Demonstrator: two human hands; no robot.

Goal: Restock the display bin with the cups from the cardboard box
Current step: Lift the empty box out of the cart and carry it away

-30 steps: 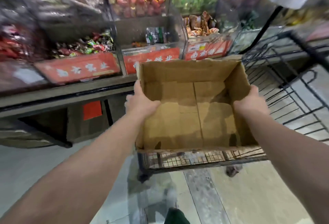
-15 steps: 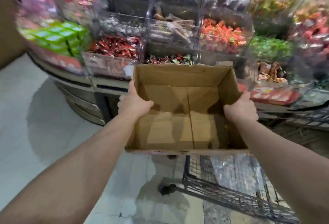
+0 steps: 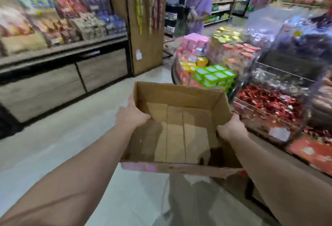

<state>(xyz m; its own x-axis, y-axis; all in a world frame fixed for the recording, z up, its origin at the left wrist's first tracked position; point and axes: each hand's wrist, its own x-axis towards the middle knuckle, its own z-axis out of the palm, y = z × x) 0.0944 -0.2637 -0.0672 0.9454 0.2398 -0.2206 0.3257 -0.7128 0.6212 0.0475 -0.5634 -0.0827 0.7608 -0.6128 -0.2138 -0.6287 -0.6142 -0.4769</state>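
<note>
In the head view, a cardboard box (image 3: 181,128) is held up over the pale floor (image 3: 53,146) at the centre of the frame, carried between 2 bare hands. The left hand (image 3: 132,116) is clamped on the box's left wall at 9 o'clock, thumb lying over the rim inside and the remaining fingers hidden behind the cardboard. The right hand (image 3: 230,126) is clamped on the right wall at 3 o'clock in the same way, its fingers wrapped out of sight round the outside. Only the bare bottom flaps are seen inside the box; no cups are visible in it. At 1 o'clock from the box, just beyond its far rim, stacked green tubs (image 3: 215,76) are seen on a round display stand (image 3: 181,74), with pink packs (image 3: 195,41) and yellow packs (image 3: 224,36) further back. At 3 o'clock, just beside the right hand, a clear display bin (image 3: 269,107) filled with red wrapped sweets is seen, though blurred. At 10 o'clock, well apart from the box, a long shelf (image 3: 62,49) loaded with bagged goods is seen. At 12 o'clock, far down the aisle, a person in a lilac top (image 3: 199,8) is standing.
</note>
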